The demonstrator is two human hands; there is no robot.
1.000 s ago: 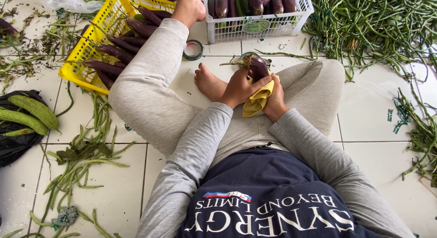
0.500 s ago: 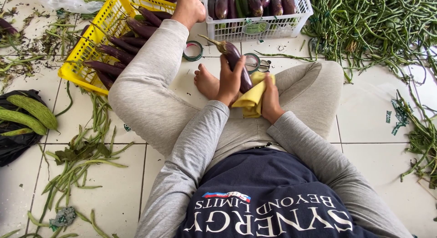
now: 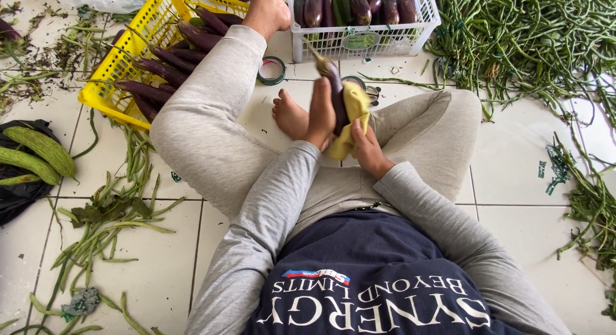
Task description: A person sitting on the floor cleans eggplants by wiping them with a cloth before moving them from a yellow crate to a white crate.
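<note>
A long, slim, dark purple eggplant (image 3: 335, 94) stands nearly upright above the person's lap, its stalk end pointing up and away toward the white basket and its lower end hidden between the hands. Its skin is glossy, with a pale greenish stalk at the top tip. A yellow cloth (image 3: 353, 117) is pressed against its right side, crumpled and folded, wrapping from about the middle of the eggplant down to a loose corner that hangs below, between the hands.
</note>
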